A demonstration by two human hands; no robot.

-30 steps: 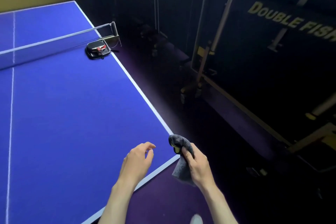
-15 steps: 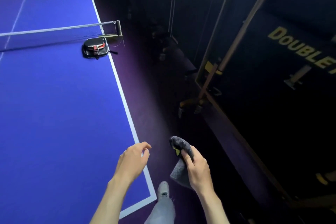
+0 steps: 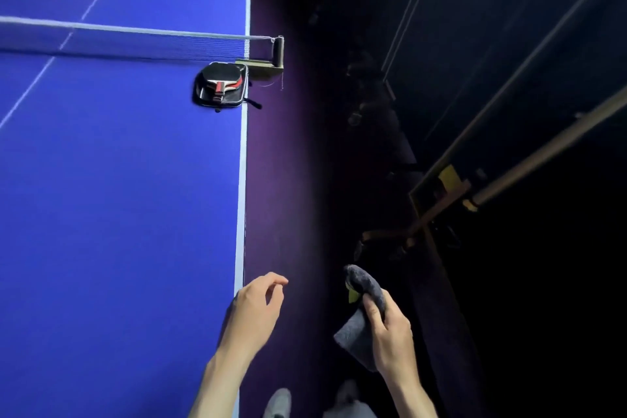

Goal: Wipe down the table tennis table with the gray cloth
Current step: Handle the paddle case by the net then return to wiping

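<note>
- Gray cloth [image 3: 361,326] is gripped, bunched, by the right hand [image 3: 390,332], off the table tennis table's [image 3: 118,197] right edge.
- Left hand [image 3: 254,312] is held empty at that edge, fingers loosely curled.
- Paddle [image 3: 222,78] is seen lying beside the net [image 3: 135,42].

The counter [image 3: 118,197] fills the left of the view, its right edge running from the near bottom up to the far top. The net [image 3: 135,44] crosses it toward the far end, and the net post [image 3: 279,51] stands just off that right edge. A paddle case [image 3: 220,87] lies on the counter just before the net, against the right edge, with a paddle [image 3: 222,76] on top of it. The left hand [image 3: 252,312] hangs over the counter's right edge, near the person. The right hand [image 3: 390,336] is to its right, off the counter and above the floor [image 3: 288,197] — the cloth [image 3: 361,312] is in its grip. Farther right stands a folded table frame [image 3: 458,180] — well apart from the counter.
</note>
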